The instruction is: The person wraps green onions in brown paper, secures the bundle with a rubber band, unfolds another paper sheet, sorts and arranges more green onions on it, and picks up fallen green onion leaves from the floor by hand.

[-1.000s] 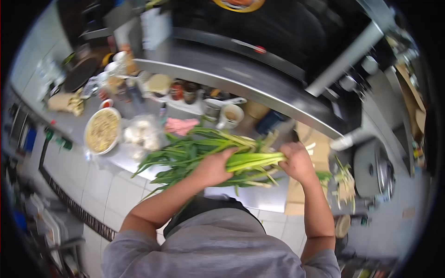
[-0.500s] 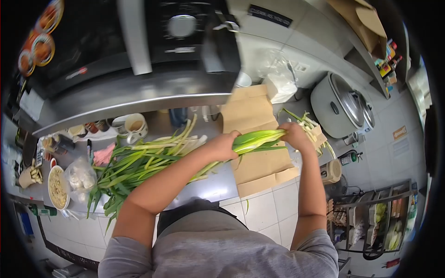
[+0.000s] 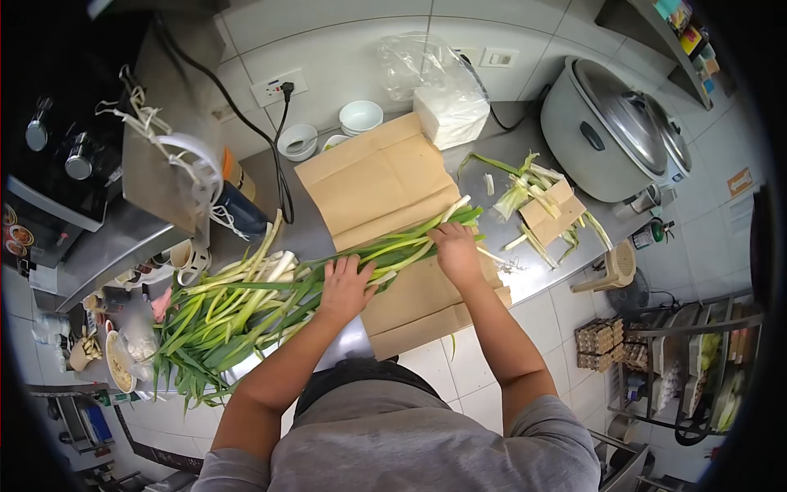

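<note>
A bunch of long leeks [image 3: 402, 246] lies across a creased sheet of brown cardboard [image 3: 381, 176]. My left hand [image 3: 348, 287] rests on the leaves at the left part of the bunch, its fingers spread over them. Near the pale stalk ends, my right hand [image 3: 456, 250] has its fingers curled over the leeks; its palm side is hidden. A larger pile of leeks [image 3: 221, 320] spreads to the left, with leaves hanging past the counter's front edge. To the right lie trimmed leek scraps [image 3: 525, 197] around a small cardboard piece [image 3: 552, 211].
A large rice cooker [image 3: 602, 131] stands at the right back. White bowls [image 3: 361, 116], a stack of white napkins [image 3: 451, 115] and a plugged-in black cord [image 3: 283, 152] are behind the cardboard. A metal ledge [image 3: 123, 254] overhangs the left side. Egg trays [image 3: 600, 343] sit below at right.
The leek bunch, held up between both hands before, now lies on the cardboard. My left hand has loosened and spread; both hands have moved left in the view, which has turned right.
</note>
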